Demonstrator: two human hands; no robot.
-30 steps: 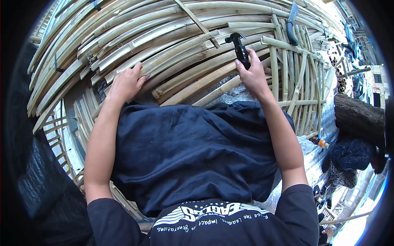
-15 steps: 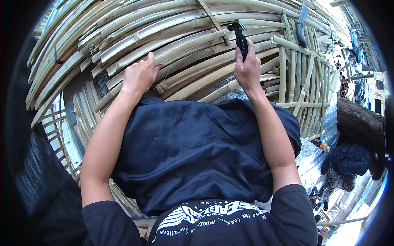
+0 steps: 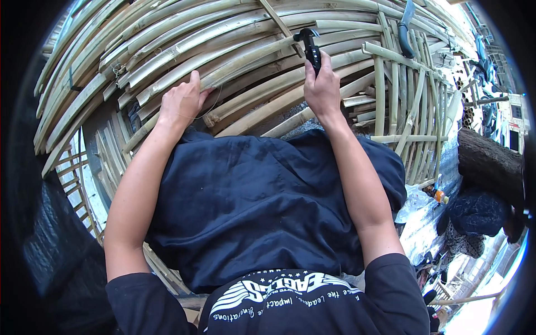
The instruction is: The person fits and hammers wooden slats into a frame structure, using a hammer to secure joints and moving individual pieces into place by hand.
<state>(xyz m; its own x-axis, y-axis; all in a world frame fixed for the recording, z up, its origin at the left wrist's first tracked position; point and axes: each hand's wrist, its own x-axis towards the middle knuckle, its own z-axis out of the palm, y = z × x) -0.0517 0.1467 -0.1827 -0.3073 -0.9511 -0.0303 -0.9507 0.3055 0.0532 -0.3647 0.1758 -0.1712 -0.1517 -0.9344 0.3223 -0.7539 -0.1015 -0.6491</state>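
My right hand is wrapped around the black handle of a claw hammer. The hammer stands nearly upright, its head up beside the far end of a split bamboo strip; whether they touch I cannot tell. My left hand is closed over the near part of that strip, with the index finger laid along it and the thumb on its right side. A thin loose fibre curls by the thumb. Other split bamboo strips lie side by side under and around both hands.
At the far right a knife with a dark handle lies on a bamboo lattice. Dark cloth covers my lap. A log and a person in dark headwear are at the right. Black sheeting hangs at the left.
The view has shifted slightly, so most things sit a little further left. My right hand and the hammer have moved slightly left. Both hands keep their grips.
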